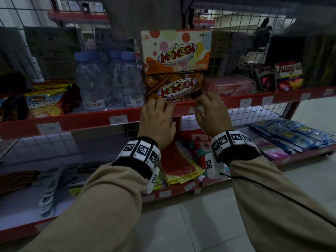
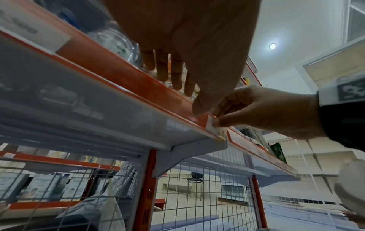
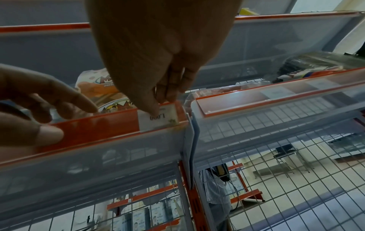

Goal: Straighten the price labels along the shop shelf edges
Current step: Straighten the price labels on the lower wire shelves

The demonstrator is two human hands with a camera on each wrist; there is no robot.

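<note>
A white price label [image 3: 160, 121] reading 1.000 sits in the red shelf edge strip [image 1: 81, 120], at the right end of this shelf section. My right hand [image 1: 207, 110] pinches the label [image 2: 214, 125], thumb [image 3: 152, 107] on its face and fingers behind its top edge. My left hand [image 1: 157, 113] lies just to the left; its straight fingers [image 2: 173, 75] reach over the shelf edge and its thumb [image 3: 49, 134] presses the front of the strip. From the head view, only a sliver of the label [image 1: 193, 110] shows under the right hand.
Behind the hands stand two stacked Momogi boxes [image 1: 174, 88], with water bottles [image 1: 91, 82] and a Malkist pack [image 1: 43, 104] to the left. More labels [image 1: 118, 119] [image 1: 245, 102] sit along the strip. Snack packets [image 1: 178, 160] fill the lower shelf.
</note>
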